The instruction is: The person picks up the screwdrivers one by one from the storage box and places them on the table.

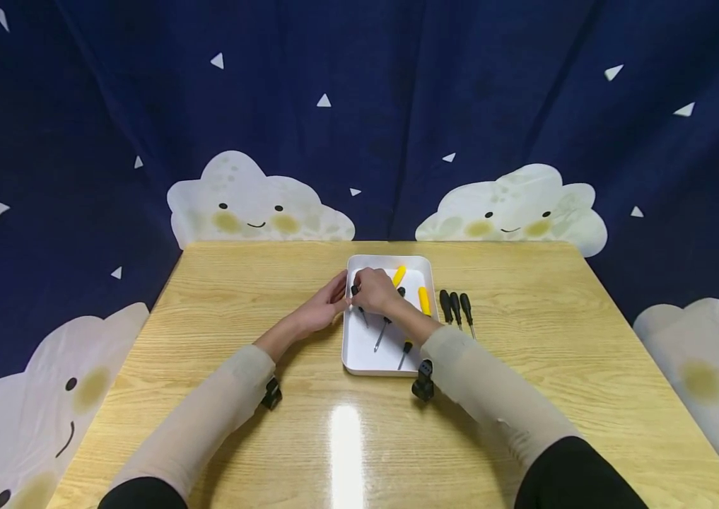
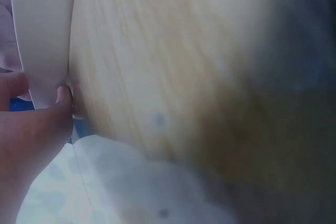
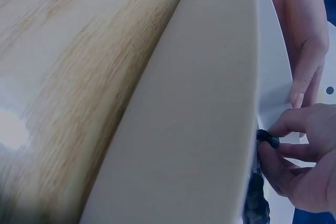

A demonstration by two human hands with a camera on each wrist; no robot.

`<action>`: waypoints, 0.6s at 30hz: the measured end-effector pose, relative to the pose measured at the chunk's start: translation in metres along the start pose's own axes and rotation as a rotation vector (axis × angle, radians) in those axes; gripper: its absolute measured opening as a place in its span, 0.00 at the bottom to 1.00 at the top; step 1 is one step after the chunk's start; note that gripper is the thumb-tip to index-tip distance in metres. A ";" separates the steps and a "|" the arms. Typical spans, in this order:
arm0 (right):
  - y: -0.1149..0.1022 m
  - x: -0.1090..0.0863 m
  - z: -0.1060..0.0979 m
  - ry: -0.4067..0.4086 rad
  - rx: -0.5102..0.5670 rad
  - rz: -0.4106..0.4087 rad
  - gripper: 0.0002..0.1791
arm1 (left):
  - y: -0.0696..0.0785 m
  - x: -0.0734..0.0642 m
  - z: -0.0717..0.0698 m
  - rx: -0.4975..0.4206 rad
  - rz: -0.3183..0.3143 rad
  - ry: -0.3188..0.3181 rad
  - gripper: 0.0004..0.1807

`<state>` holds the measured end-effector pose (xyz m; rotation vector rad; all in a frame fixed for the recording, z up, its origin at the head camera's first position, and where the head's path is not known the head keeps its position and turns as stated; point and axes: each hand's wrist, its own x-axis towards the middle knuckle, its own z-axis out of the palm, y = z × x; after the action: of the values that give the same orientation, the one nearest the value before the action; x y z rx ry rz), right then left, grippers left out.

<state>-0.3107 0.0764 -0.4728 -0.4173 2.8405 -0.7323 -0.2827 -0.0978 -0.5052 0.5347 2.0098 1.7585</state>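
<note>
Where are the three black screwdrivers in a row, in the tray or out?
Out: the three black screwdrivers lie side by side on the wooden table, right of the white tray.

Room lies in front of the white tray (image 1: 356, 357); three black screwdrivers (image 1: 455, 305) obstruct its right side.

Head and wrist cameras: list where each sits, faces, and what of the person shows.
Head: on the head, facing forward and down at a white tray of screwdrivers on a wooden table, curtain behind; left hand, right hand and sleeved forearms show.
Left wrist: on that wrist, facing the tray's outer wall and the table; left hand shows.
Right wrist: on that wrist, facing across the tray's wall; right hand pinches a black screwdriver handle, left hand beyond.
Shared: head and right wrist both show both hands.
</note>
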 end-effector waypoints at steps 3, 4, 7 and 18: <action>0.000 0.000 0.000 0.008 0.003 0.009 0.17 | 0.000 0.000 0.000 -0.002 -0.004 0.002 0.39; 0.000 -0.001 0.000 0.009 0.005 0.013 0.17 | 0.000 0.000 0.000 0.003 -0.005 0.001 0.39; 0.000 -0.002 -0.001 0.013 0.007 0.021 0.19 | 0.001 0.000 0.000 0.009 -0.004 -0.001 0.39; 0.003 -0.006 -0.009 0.012 0.041 0.023 0.17 | 0.003 -0.002 0.002 0.015 -0.004 0.006 0.39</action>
<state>-0.3081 0.0847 -0.4657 -0.3748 2.8308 -0.7894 -0.2804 -0.0970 -0.5024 0.5303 2.0279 1.7460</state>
